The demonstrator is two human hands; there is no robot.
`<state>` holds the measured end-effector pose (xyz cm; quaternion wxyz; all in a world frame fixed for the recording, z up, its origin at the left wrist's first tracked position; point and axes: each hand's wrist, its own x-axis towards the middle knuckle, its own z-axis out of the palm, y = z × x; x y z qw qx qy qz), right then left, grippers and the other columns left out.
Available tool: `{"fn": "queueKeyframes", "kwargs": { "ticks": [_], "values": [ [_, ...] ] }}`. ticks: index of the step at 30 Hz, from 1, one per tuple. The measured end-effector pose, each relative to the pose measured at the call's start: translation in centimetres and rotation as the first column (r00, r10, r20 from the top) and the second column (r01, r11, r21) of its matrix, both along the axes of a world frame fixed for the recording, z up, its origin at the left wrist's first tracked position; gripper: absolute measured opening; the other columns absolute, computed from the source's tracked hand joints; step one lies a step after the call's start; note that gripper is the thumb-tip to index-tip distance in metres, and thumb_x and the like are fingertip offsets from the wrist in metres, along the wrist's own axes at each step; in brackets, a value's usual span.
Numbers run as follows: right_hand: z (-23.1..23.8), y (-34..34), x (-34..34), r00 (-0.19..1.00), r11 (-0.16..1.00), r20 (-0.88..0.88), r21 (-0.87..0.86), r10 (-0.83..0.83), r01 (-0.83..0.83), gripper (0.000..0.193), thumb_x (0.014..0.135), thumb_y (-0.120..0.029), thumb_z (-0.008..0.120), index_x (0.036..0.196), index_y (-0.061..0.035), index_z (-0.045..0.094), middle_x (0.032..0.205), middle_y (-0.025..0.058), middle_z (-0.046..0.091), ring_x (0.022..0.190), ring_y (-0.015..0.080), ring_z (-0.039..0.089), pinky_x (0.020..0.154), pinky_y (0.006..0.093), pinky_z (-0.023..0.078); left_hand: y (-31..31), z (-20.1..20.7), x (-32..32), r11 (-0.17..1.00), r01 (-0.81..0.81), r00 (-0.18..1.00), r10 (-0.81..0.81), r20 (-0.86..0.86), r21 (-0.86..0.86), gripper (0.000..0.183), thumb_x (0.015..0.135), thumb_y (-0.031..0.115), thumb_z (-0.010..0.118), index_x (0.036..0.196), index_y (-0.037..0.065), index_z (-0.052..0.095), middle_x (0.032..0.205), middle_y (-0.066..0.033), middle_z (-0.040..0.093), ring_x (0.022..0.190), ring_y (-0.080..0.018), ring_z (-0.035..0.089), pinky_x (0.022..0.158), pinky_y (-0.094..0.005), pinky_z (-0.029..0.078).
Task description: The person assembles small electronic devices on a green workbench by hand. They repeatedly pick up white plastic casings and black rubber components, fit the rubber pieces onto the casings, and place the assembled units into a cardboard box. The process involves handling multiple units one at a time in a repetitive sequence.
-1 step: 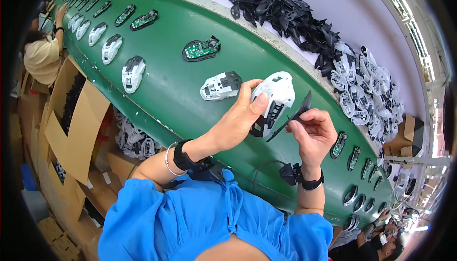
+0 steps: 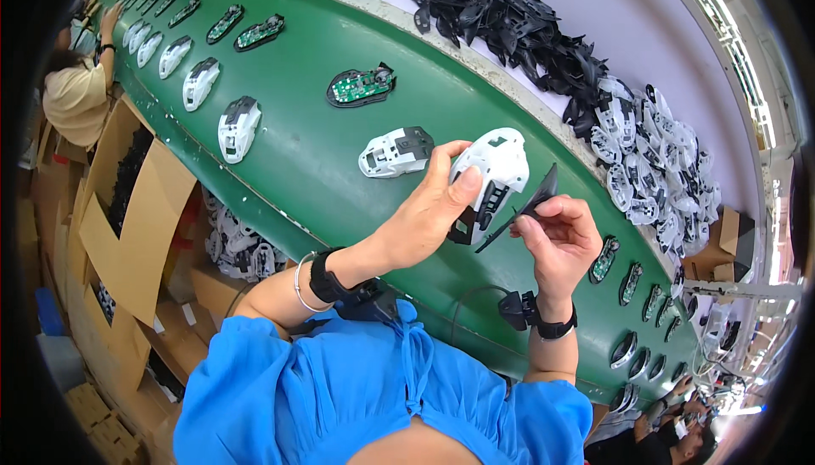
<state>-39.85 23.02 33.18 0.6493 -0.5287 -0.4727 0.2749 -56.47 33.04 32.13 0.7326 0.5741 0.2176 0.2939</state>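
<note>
My left hand (image 2: 424, 204) grips a white computer mouse shell (image 2: 494, 158), thumb on top and fingers behind it. Black parts show along the shell's lower side. A thin, curved black plastic side piece (image 2: 541, 197) is pinched between the thumb and fingers of my right hand (image 2: 562, 240). Its long edge is close beside the shell; whether they touch, I cannot tell. Left of my hands, a white-and-black mouse shell (image 2: 396, 152) lies on the green work surface (image 2: 306, 159). Beyond it sits a black mouse base with a green circuit board (image 2: 360, 86).
Rows of shells (image 2: 201, 84) and circuit-board bases (image 2: 258, 33) run far left; more bases (image 2: 604, 260) lie right. Black plastic pieces (image 2: 484, 15) and white shells (image 2: 654, 155) are heaped along the far ledge. Cardboard boxes (image 2: 153, 236) stand left. A person (image 2: 76, 100) works far left.
Both hands keep their grips with almost no movement. The shells and bases at left appear very slightly further right and up in the picture.
</note>
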Motion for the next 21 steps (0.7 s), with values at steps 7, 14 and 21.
{"fn": "queueKeyframes", "kwargs": {
  "ticks": [7, 14, 21],
  "values": [
    [-0.5, 0.4, -0.4, 0.995, 0.999, 0.093, 0.032, -0.025, 0.022, 0.029, 0.072, 0.014, 0.072, 0.097, 0.0057, 0.059, 0.090, 0.0106, 0.060, 0.076, 0.0161, 0.065, 0.066, 0.0270, 0.058, 0.1, 0.3, -0.3, 1.000, -0.008, 1.000, 0.008, 0.013, 0.020, 0.079, 0.095, 0.057, 0.044, 0.135, -0.007, 0.021, 0.130, -0.0253, 0.037, 0.122, -0.0293, 0.040, 0.102, -0.0387, 0.035],
    [-0.9, 0.3, -1.5, 0.964, 0.987, 0.217, -0.002, -0.155, 0.159, 0.035, 0.070, 0.011, 0.077, 0.098, 0.0020, 0.059, 0.087, 0.0082, 0.061, 0.073, 0.0113, 0.063, 0.065, 0.0229, 0.055, -0.2, 0.0, -0.8, 0.861, -0.037, 0.962, 0.168, -0.214, 0.508, 0.097, 0.075, 0.026, 0.077, 0.143, -0.003, 0.014, 0.136, -0.0244, 0.032, 0.126, -0.0365, 0.038, 0.106, -0.0436, 0.032],
    [-0.9, -0.1, -2.0, 0.934, 0.989, 0.326, 0.037, -0.144, 0.140, 0.032, 0.072, 0.008, 0.077, 0.092, 0.0020, 0.053, 0.079, 0.0057, 0.059, 0.068, 0.0098, 0.061, 0.060, 0.0229, 0.056, 0.2, -1.6, -0.2, 0.893, 0.017, 0.984, 0.066, -0.168, 0.450, 0.094, 0.075, 0.021, 0.076, 0.142, -0.006, 0.016, 0.132, -0.0258, 0.037, 0.125, -0.0360, 0.040, 0.105, -0.0424, 0.033]
  ]
}}
